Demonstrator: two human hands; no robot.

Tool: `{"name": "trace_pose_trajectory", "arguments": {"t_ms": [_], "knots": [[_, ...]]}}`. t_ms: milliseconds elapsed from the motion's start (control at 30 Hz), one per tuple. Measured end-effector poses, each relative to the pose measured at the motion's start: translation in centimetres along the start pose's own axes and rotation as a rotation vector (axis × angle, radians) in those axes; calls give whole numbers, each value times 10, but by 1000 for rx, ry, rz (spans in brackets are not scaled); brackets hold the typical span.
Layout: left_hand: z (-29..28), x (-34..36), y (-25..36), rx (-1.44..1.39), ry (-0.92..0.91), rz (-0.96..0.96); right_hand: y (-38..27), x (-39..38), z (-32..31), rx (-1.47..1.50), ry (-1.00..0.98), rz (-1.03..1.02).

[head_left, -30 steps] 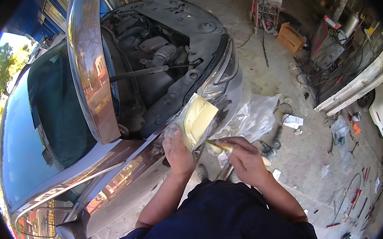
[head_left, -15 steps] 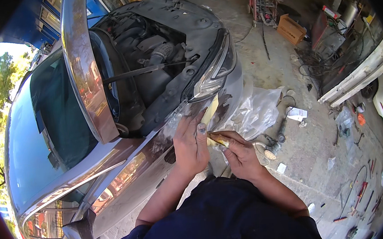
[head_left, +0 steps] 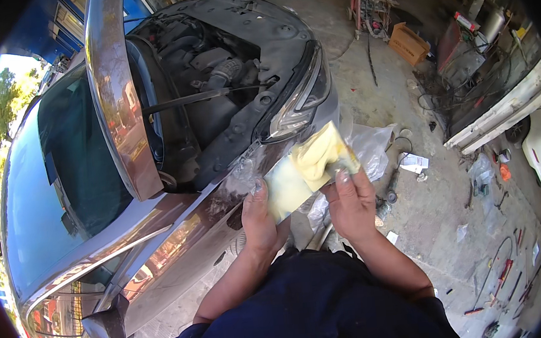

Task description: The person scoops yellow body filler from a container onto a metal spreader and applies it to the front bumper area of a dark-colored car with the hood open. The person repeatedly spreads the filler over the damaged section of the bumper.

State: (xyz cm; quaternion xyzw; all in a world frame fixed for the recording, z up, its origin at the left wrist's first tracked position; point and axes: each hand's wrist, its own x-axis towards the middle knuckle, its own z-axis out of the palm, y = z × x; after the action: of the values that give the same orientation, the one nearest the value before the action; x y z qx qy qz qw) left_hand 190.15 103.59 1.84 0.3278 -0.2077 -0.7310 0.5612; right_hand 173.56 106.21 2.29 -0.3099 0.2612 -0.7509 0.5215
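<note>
My left hand grips the lower left edge of a pale yellow putty spreader, thumb on top. In my right hand is a second, stained spreader, pinched between thumb and fingers. Thick cream-yellow putty lies where the two flat pieces meet or overlap; their exact borders are hard to make out. Both hands are in front of my body, over the car's front fender. That fender has dull, patchy areas below the headlight.
The car's hood stands raised, a strut under it. Plastic sheeting, a paper sheet and a cable-fed tool lie on the floor. Several hand tools are at right, with a cardboard box farther off.
The spreaders have turned from edge-on to face-up, showing the putty. My hands have moved apart, the right one slightly rightward, and the left thumb now presses on its spreader.
</note>
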Motion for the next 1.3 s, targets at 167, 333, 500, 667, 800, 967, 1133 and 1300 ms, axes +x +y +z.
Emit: {"name": "trace_pose_trajectory", "arguments": {"t_ms": [167, 333, 500, 667, 800, 967, 1133, 1300], "knots": [[-13, 6, 14, -18, 15, 49, -14, 15, -40, -1094, -359, -387], [-31, 9, 1, 291, 61, 230, -29, 20, -11, -1283, -309, -606], [-26, 18, 1, 495, 116, 338, 2, -3, -2, -1525, -467, -711], [-19, 18, 22, 528, 58, 480, -10, -3, -17, -1137, -368, -312], [-4, 8, 24, 1022, -106, 826, -13, 7, -14, -556, -5, 17], [7, 3, 27, 1345, -267, 1069, 2, -5, -6, -572, -30, -3], [12, 11, 36, 1295, -201, 944, -3, -7, -10, -940, -478, -274], [-8, 8, 36, 927, 12, 677, -5, -2, -33, -865, -444, -190]]}}
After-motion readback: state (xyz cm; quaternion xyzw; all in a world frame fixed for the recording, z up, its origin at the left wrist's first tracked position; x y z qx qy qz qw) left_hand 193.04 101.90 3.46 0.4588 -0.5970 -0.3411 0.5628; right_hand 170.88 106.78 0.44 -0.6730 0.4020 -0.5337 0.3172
